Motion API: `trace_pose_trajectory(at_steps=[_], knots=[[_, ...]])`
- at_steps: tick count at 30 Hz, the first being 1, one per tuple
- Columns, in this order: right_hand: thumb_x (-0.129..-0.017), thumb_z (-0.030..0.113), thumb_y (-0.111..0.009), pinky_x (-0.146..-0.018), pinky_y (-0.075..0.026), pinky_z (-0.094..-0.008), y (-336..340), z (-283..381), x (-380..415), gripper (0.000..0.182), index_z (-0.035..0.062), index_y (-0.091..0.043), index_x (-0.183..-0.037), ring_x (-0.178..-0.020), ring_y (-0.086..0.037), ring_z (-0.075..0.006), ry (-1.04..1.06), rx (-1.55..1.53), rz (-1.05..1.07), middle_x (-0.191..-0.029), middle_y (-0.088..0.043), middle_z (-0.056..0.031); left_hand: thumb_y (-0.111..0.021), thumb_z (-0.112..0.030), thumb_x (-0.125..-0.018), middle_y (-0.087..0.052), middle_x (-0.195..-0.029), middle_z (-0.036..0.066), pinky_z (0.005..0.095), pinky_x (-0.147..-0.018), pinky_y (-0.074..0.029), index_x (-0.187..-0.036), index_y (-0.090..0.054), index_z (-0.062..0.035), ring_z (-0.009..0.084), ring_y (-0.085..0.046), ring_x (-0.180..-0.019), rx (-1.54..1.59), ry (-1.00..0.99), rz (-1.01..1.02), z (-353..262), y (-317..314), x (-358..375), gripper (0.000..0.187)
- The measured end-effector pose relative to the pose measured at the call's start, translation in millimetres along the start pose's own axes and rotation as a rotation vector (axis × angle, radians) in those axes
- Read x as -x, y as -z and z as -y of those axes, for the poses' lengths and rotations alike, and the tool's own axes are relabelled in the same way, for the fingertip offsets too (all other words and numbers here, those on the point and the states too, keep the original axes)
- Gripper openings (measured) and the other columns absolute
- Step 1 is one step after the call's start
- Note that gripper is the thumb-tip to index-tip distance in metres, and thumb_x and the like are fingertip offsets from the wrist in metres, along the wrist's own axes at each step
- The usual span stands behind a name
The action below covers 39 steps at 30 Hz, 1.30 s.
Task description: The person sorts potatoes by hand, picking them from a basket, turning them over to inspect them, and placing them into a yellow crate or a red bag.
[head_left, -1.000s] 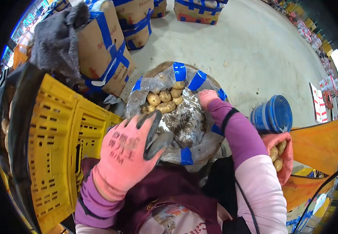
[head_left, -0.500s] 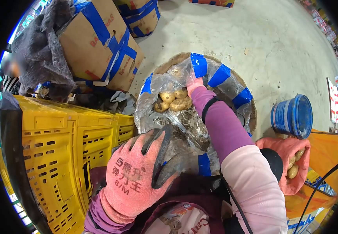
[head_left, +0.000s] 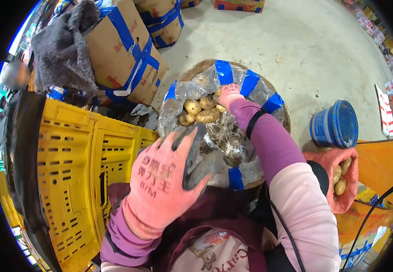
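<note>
My left hand (head_left: 167,170), in a pink glove with a dark grey palm side, hovers over the near left rim of a round bin (head_left: 190,78). Its fingers are stretched and the thumb stands apart; nothing is in it. My right hand (head_left: 229,96), gloved in pink, reaches down inside the bin beside several potatoes. Only its back shows; the fingers are hidden, with a bit of potato visible at its left edge. The potatoes (head_left: 207,116) lie in a group on the left. Clear plastic film (head_left: 187,90) lines the bin, fixed with blue tape (head_left: 224,72). Dark soil (head_left: 231,152) lies under the film.
Yellow slotted crates (head_left: 67,174) stand to the left. Behind them are taped banana boxes (head_left: 119,54) and a grey cloth (head_left: 65,59). On the right are a blue bucket (head_left: 334,124) and a pink sack (head_left: 348,195) of potatoes. A black cable (head_left: 368,217) hangs at lower right.
My right hand has come out from under the film and shifted slightly nearer to the potatoes. My left hand stays open, a little further right and up. The view has shifted slightly.
</note>
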State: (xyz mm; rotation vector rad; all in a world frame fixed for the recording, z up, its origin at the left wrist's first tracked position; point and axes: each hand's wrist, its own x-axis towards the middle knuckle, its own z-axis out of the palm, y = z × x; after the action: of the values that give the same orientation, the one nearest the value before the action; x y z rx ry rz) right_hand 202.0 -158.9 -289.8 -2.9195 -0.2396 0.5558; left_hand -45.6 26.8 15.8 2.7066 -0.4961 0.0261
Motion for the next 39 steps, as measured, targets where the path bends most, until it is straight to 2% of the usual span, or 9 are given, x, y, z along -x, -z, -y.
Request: trace_pose_trajectory(at_steps=[5,11,13,15,20,31,35,37,39], knots=[[-0.076,0.047,-0.074,-0.088,-0.054,-0.0403,66.2,6.9,82.8,0.063,-0.0019,-0.064,-0.115,-0.107,-0.065,-0.0303,0.027,-0.314,-0.281,-0.116,-0.065,-0.0233,-0.080,-0.019,-0.072,-0.063,-0.114,0.014,0.0418,-0.089,-0.049,-0.121,-0.058,-0.0075,0.0345,-0.061,-0.103,-0.107,-0.141,-0.318,3.7,-26.0,13.9,0.055],[-0.098,0.045,-0.045,-0.051,-0.051,-0.0218,159.8,22.8,235.1,0.050,0.0028,-0.059,-0.122,-0.062,-0.065,-0.0124,0.322,-1.627,0.281,-0.093,-0.070,-0.0097,-0.075,-0.012,-0.077,-0.065,-0.116,0.011,0.0361,-0.092,-0.049,-0.122,-0.059,-0.0034,0.0280,-0.062,-0.105,0.261,0.070,-0.173,1.4,-1.8,-1.9,0.049],[-0.101,0.048,-0.039,-0.050,-0.048,-0.0189,156.3,30.9,269.3,0.053,0.0039,-0.058,-0.123,-0.061,-0.063,-0.0089,0.973,-1.217,-0.338,-0.089,-0.071,-0.0080,-0.073,-0.009,-0.080,-0.065,-0.118,0.010,0.0337,-0.094,-0.048,-0.125,-0.058,-0.0019,0.0244,-0.063,-0.107,0.432,0.052,-0.209,1.5,-6.4,-0.3,0.048],[-0.103,0.045,-0.039,-0.052,-0.048,-0.0183,174.8,15.2,297.2,0.049,0.0049,-0.056,-0.125,-0.060,-0.062,-0.0087,0.525,-1.875,0.649,-0.091,-0.070,-0.0072,-0.070,-0.005,-0.085,-0.061,-0.126,0.010,0.0307,-0.099,-0.045,-0.135,-0.051,0.0003,0.0173,-0.057,-0.114,1.093,-0.028,-0.163,-6.8,-15.7,-1.3,0.054],[-0.103,0.033,-0.045,-0.055,-0.051,-0.0203,154.7,35.2,323.4,0.040,0.0072,-0.051,-0.133,-0.073,-0.065,-0.0099,0.590,-1.721,0.126,-0.112,-0.065,-0.0055,-0.085,-0.024,-0.071,-0.055,-0.132,0.018,0.0390,-0.106,-0.040,-0.140,-0.043,-0.0016,0.0298,-0.052,-0.124,0.669,-0.211,-0.190,-18.4,-25.6,2.1,0.084],[-0.101,0.044,-0.045,-0.039,-0.050,-0.0252,152.3,36.6,301.9,0.049,0.0058,-0.053,-0.129,-0.052,-0.065,-0.0162,0.272,-2.023,0.677,-0.088,-0.070,-0.0165,-0.066,-0.017,-0.085,-0.063,-0.118,0.018,0.0421,-0.095,-0.046,-0.127,-0.056,-0.0024,0.0359,-0.060,-0.108,0.442,-0.213,-0.378,10.4,-40.5,-14.4,0.046],[-0.101,0.048,-0.040,-0.038,-0.049,-0.0243,147.6,33.3,288.3,0.052,0.0073,-0.052,-0.132,-0.052,-0.064,-0.0158,0.976,-1.390,-0.076,-0.089,-0.071,-0.0173,-0.055,-0.025,-0.096,-0.066,-0.115,0.011,0.0313,-0.095,-0.047,-0.124,-0.059,0.0016,0.0162,-0.061,-0.106,0.939,-0.051,-0.251,16.6,-44.1,-24.0,0.038],[-0.102,0.050,-0.038,-0.036,-0.045,-0.0241,163.6,25.6,287.7,0.053,0.0081,-0.051,-0.132,-0.049,-0.062,-0.0146,0.332,-2.031,0.841,-0.090,-0.071,-0.0156,-0.063,-0.025,-0.092,-0.066,-0.115,0.009,0.0308,-0.094,-0.047,-0.123,-0.059,0.0014,0.0154,-0.060,-0.107,0.947,-0.074,-0.230,11.6,-42.2,-29.1,0.041],[-0.102,0.051,-0.038,-0.037,-0.045,-0.0237,159.4,29.2,288.4,0.054,0.0077,-0.051,-0.132,-0.049,-0.061,-0.0140,0.363,-1.981,0.668,-0.090,-0.071,-0.0146,-0.073,-0.025,-0.086,-0.066,-0.115,0.009,0.0291,-0.094,-0.047,-0.124,-0.059,0.0016,0.0147,-0.060,-0.108,0.662,-0.135,-0.284,3.7,-47.0,-29.0,0.048]])
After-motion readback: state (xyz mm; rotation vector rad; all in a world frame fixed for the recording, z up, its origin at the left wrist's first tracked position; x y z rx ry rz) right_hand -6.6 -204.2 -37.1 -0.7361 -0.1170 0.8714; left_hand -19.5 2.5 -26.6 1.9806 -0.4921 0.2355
